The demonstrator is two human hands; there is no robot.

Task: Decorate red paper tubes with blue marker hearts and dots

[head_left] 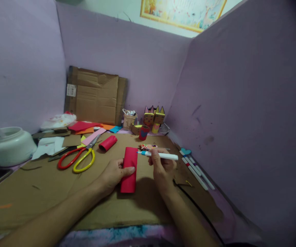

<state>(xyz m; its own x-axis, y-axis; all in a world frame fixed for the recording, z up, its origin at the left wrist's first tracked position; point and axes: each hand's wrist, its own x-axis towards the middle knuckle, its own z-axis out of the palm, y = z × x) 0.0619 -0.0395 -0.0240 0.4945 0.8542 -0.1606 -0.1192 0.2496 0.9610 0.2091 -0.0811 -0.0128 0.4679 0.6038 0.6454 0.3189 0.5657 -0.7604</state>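
Observation:
My left hand (114, 176) grips a folded strip of red paper (129, 161) by its left side, with the thumb laid across its front. In my right hand (163, 168) is a white felt-tip pen (167, 156) with a blue tip. That tip points left, at the upper right edge of the red paper; whether it touches I cannot tell. Just behind lies a colourful patterned packet (148, 147). A rolled red paper tube (108, 143) rests to the left, beside scissors (86, 154) with one red and one yellow handle.
Cardboard (98, 209) covers the work surface. Several felt-tip pens (195, 173) and a blue paper heart (185, 152) lie at right. Paper scraps (51, 145) and a white pot (7, 145) are at left. Cardboard cat figures (154, 118) and a red tube with a heart (144, 133) stand behind.

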